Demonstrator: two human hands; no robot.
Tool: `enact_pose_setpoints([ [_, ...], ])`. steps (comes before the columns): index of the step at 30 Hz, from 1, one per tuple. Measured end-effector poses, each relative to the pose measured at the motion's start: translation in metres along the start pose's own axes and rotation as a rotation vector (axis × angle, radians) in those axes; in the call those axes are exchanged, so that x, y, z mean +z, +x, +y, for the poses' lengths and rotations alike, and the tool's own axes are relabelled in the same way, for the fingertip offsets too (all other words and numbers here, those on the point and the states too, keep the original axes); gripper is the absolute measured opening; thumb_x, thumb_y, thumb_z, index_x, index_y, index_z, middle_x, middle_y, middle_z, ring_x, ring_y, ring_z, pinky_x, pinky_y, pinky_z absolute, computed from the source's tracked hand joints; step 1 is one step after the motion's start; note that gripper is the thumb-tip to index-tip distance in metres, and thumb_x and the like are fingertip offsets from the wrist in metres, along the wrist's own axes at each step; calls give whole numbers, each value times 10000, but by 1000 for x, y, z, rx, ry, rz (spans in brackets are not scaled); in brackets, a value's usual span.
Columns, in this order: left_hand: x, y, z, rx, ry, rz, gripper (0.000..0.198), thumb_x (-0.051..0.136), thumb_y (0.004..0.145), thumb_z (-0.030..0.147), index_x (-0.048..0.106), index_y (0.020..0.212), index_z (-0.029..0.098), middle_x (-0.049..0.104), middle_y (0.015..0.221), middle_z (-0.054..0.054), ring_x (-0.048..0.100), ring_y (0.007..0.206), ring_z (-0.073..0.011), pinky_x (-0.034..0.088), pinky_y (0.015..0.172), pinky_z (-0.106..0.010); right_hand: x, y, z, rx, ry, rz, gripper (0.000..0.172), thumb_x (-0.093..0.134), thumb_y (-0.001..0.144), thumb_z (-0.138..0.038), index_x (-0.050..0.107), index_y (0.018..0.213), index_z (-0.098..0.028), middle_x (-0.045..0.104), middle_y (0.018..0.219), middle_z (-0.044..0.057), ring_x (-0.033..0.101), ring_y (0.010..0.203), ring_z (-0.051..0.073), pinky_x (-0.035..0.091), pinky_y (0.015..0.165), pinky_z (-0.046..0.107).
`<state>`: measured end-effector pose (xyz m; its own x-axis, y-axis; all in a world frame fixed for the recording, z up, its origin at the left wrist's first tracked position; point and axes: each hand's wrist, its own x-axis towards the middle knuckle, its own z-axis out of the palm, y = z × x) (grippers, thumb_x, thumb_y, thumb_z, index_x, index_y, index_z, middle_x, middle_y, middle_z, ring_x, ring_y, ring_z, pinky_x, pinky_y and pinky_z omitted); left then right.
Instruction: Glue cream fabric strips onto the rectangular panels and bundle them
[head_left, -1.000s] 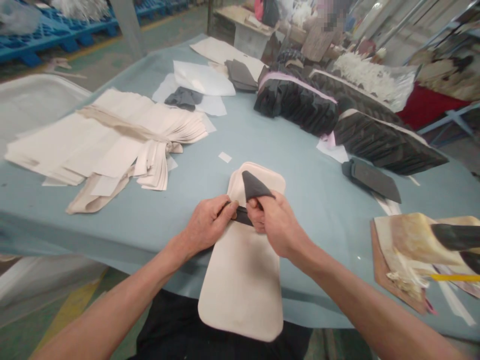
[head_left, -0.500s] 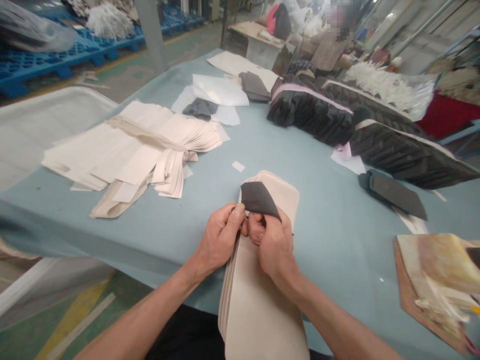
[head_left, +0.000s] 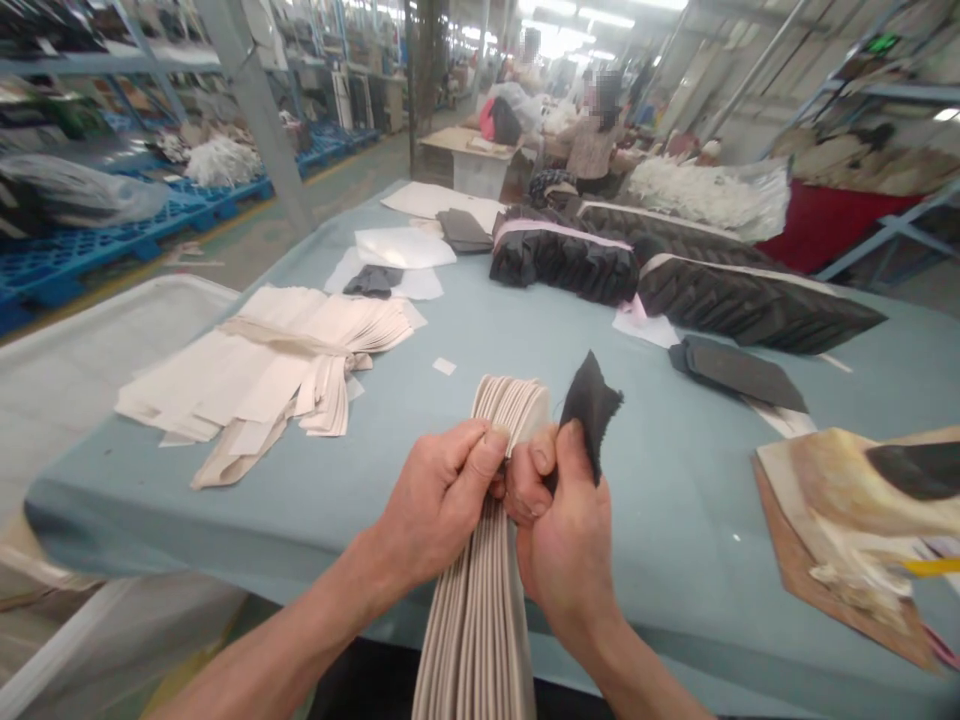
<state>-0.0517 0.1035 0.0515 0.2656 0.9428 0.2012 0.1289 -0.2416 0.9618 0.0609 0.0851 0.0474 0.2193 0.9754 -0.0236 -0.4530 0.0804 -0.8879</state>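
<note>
A thick stack of cream fabric panels (head_left: 472, 620) stands on edge, running from my lap over the table edge, its rounded far end (head_left: 514, 400) showing beyond my hands. My left hand (head_left: 450, 490) is closed in a pinch over the stack; a small dark bit shows at its fingertips, but what it grips is mostly hidden. Close beside it, my right hand (head_left: 566, 510) is closed around a black cloth strip (head_left: 589, 405), whose frayed end sticks up above the thumb. The knuckles of both hands nearly meet at the stack's right side.
On the blue-green table (head_left: 360, 510), a tied bundle of cream panels (head_left: 277, 350) lies left. Black fabric bundles (head_left: 757, 305) sit far right, with dark grey pieces (head_left: 739, 372) nearer. A brown board with cloth scraps (head_left: 787, 580) lies right. A person (head_left: 589, 150) is in the background.
The stack has turned from its flat face to show its layered edges. The black cloth, earlier spread between both hands, now stands up from my right hand. The view has tilted up.
</note>
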Motion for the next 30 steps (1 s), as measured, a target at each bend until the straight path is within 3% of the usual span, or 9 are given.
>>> enact_pose_setpoints([
  [4, 13, 2, 8, 109, 86, -28, 526, 487, 1047, 514, 512, 617, 211, 517, 613, -5, 473, 630, -151, 380, 630, -304, -17, -4, -5, -4, -9, 59, 577, 656, 958, -650, 391, 643, -246, 270, 514, -98, 233, 481, 101, 307, 456, 230],
  [8, 38, -1, 14, -24, -86, -64, 550, 421, 1072, 584, 538, 682, 214, 566, 600, 6, 485, 520, -121, 379, 511, -264, -24, -11, -17, -18, 55, 148, 616, 675, 914, -700, 360, 631, -253, 269, 514, -97, 276, 469, 103, 407, 474, 231],
  [12, 64, -9, 14, -195, -254, 67, 604, 484, 1001, 731, 519, 677, 223, 546, 543, 13, 455, 467, -118, 372, 461, -257, -26, -13, -30, -29, 147, 212, 668, 671, 889, -745, 311, 618, -252, 208, 496, -114, 193, 422, 85, 364, 410, 215],
  [17, 66, -9, 15, -130, -110, 50, 620, 470, 1008, 727, 494, 636, 231, 531, 560, 5, 471, 511, -134, 410, 502, -267, -28, -18, -27, -142, 56, 212, 660, 552, 971, -761, 326, 623, -248, 226, 503, -99, 233, 450, 100, 363, 440, 211],
  [23, 48, -11, 13, -208, -49, 78, 630, 501, 998, 722, 464, 624, 216, 425, 581, 28, 390, 541, -122, 383, 530, -259, -32, -28, -23, -225, -189, 31, 487, 514, 1066, -575, 402, 717, -254, 383, 586, -63, 376, 520, 124, 414, 532, 254],
  [27, 37, -24, 1, -350, -214, 62, 529, 635, 932, 701, 630, 760, 201, 547, 731, -14, 504, 701, -165, 471, 650, -268, -35, -15, -40, -414, -427, -235, 266, 532, 1033, -311, 487, 780, -241, 507, 633, -57, 483, 516, 97, 395, 521, 229],
  [30, 27, -30, -10, -446, -377, 61, 384, 757, 870, 610, 729, 968, 240, 637, 889, -41, 583, 836, -216, 531, 764, -311, -32, -8, -45, -548, -527, -334, 140, 524, 949, -226, 493, 815, -248, 591, 648, -51, 553, 507, 101, 405, 510, 234],
])
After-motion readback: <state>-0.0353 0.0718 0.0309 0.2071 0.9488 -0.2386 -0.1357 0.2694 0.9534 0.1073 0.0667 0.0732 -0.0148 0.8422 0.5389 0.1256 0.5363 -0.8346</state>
